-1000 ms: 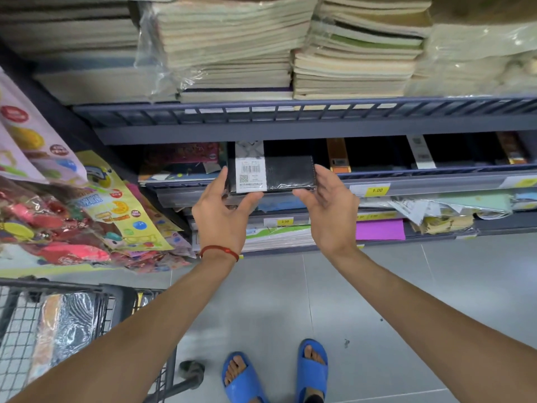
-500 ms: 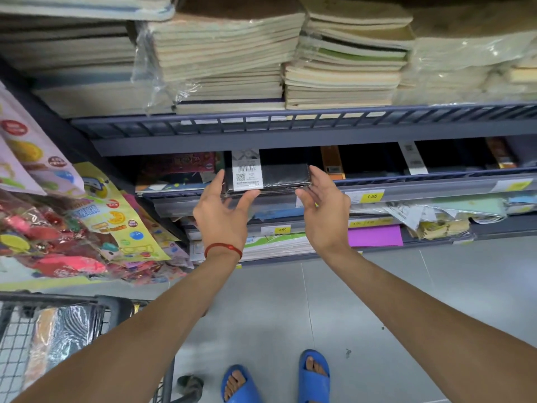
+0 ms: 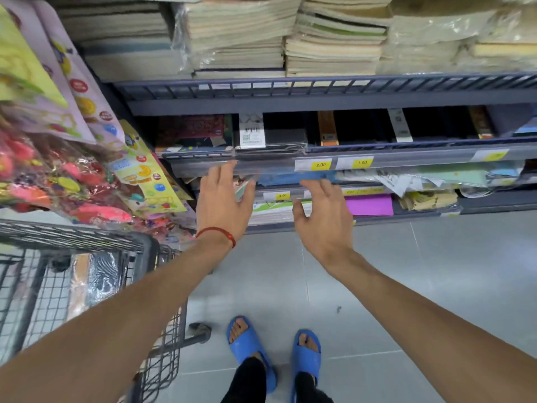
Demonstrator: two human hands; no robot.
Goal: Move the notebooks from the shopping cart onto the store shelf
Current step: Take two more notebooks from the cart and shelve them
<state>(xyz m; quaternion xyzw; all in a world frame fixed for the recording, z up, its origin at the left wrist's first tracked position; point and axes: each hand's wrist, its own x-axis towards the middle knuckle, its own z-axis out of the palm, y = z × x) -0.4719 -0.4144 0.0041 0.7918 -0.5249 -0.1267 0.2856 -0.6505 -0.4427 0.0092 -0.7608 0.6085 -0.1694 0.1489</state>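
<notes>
A black notebook (image 3: 284, 139) with a white barcode label lies flat at the front edge of the shelf (image 3: 406, 155). Below it, the left hand (image 3: 223, 205) at 7 o'clock and the right hand (image 3: 322, 219) at 5 o'clock are spread loose, holding nothing. The cart (image 3: 87, 237) stands at 8 o'clock with a wrapped pack (image 3: 101, 274) inside.
</notes>
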